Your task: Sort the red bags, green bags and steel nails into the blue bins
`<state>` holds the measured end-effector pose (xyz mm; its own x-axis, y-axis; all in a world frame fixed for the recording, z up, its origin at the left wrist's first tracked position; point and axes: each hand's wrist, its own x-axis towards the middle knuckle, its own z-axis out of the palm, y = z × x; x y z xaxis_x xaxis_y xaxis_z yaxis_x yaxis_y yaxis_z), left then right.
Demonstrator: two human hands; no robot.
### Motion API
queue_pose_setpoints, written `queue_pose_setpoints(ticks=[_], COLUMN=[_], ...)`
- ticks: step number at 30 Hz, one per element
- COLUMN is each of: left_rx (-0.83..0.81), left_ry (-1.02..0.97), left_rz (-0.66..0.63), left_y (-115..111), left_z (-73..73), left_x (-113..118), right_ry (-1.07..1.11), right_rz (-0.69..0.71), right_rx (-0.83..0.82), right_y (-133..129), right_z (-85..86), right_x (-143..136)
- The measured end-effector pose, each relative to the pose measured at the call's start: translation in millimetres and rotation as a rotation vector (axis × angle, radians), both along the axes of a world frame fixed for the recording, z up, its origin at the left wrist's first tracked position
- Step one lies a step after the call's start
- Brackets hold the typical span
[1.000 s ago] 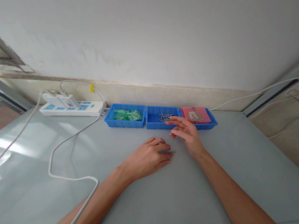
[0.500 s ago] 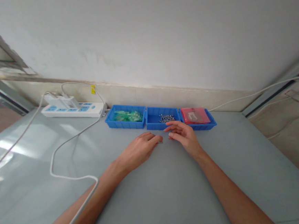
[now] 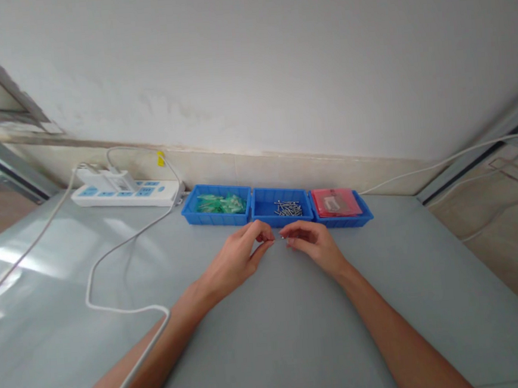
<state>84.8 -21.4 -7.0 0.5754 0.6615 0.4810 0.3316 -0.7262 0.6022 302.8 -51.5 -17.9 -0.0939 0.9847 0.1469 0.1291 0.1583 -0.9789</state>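
My left hand (image 3: 241, 252) is closed in a pinch, thumb against index finger, just above the table in front of the blue trays. What sits between those fingertips is too small to make out. Facing it, a short gap away, my right hand (image 3: 314, 243) has its thumb and fingers drawn together. A small shiny metal piece (image 3: 283, 237) shows at its fingertips. Behind both hands, the middle blue tray (image 3: 263, 204) holds a heap of metal screws (image 3: 288, 208), lying toward its right side.
The left blue tray (image 3: 191, 214) has green plastic pieces (image 3: 221, 203); the right one (image 3: 364, 214) carries red plastic packets (image 3: 337, 202). A white power strip (image 3: 160, 193) with plugged-in chargers stands at the back left. Its white cable (image 3: 110, 307) runs across my left forearm. A wall rises behind.
My left hand's fingers have lifted and curled into a pinch. My right hand has moved slightly left and lower, its fingers closing, and a metal piece now shows at their tips.
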Motion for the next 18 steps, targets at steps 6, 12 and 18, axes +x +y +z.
queue_pose_setpoints(ticks=[6,12,18], left_rx=[-0.007,0.049,0.171], left_ry=[-0.055,-0.026,0.09], left_rz=[0.016,0.015,0.089], left_y=[-2.6,-2.5,-2.0], left_z=[4.9,3.5,2.2], left_x=[1.5,1.4,0.3], right_ry=[0.207,0.328,0.41], right_rz=[0.091,0.11,-0.04], right_rx=[-0.113,-0.178,-0.102], right_y=[1.5,1.4,1.3], right_z=[4.2,5.2,8.2], right_x=[0.5,-1.5,1.3])
